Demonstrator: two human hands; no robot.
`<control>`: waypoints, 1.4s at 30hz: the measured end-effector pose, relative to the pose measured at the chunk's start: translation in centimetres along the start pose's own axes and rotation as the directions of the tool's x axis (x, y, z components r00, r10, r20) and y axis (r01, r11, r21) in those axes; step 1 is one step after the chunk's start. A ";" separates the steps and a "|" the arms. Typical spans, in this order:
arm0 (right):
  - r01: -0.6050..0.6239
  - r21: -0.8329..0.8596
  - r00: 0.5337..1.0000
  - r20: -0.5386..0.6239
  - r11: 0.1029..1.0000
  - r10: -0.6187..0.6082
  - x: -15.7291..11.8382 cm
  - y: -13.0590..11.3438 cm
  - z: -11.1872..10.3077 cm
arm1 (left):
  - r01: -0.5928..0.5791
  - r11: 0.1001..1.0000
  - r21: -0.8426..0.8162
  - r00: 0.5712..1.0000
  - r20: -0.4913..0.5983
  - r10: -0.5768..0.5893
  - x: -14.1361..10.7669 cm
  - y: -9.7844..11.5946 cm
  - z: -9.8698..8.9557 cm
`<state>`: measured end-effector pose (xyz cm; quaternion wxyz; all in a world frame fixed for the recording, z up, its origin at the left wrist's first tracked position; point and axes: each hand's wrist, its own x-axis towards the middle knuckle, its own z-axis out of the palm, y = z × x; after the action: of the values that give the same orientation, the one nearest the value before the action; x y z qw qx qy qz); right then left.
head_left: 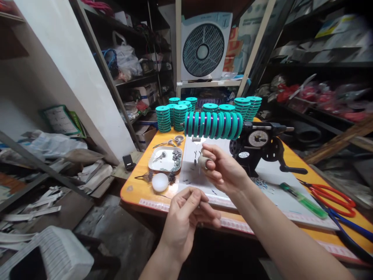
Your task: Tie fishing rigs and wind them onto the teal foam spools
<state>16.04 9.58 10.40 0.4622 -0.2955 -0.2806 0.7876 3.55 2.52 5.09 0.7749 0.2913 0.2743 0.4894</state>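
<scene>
Table, yellow-topped, is carrying a black hand-cranked winder on its right half. Teal ribbed spool, dark purple showing between its rings, is sitting at the winder's left end — long axis running left to right, nearly level, across the front of both hands. Spool is lying ahead of the hands and higher in view. Right hand is hovering just below it, the nearer of the two, fingers curling inward. Left hand is hanging lower and farther left, thumb resting against bent fingers. Hands are standing apart; whether either is pinching a fine wire — cannot tell. Pale wrap is covering one right-hand finger.
</scene>
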 end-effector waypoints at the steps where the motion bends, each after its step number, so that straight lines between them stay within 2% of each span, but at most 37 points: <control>1: -0.002 0.000 1.000 -0.012 1.000 0.002 0.0 -0.1 -0.1 | 0.025 1.000 0.006 1.000 -0.006 -0.025 -0.4 -0.2 -0.3; 7: -0.035 -0.017 0.998 -0.059 0.999 0.034 0.2 -0.1 -0.6 | 0.118 0.993 0.030 0.993 -0.024 -0.117 -2.1 -1.4 -1.5; 12: -0.059 -0.049 0.997 -0.056 0.997 0.056 0.4 0.1 -0.8 | 0.178 0.984 -0.004 0.982 -0.066 -0.178 -3.0 -2.1 -1.9; 23: -0.066 -0.090 0.998 -0.004 0.994 0.066 0.5 0.8 -1.8 | 0.216 0.974 -0.065 0.964 -0.144 -0.223 -4.1 -2.6 -2.9; 42: -0.060 -0.076 0.996 0.058 0.995 0.064 0.7 1.4 -2.6 | 0.249 0.951 -0.183 0.962 -0.071 -0.265 -4.5 -4.0 -4.3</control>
<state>16.80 10.09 7.49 0.4176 -0.2970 -0.3141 0.7992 1.22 -2.18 -0.07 0.8403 0.1615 0.3031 0.4194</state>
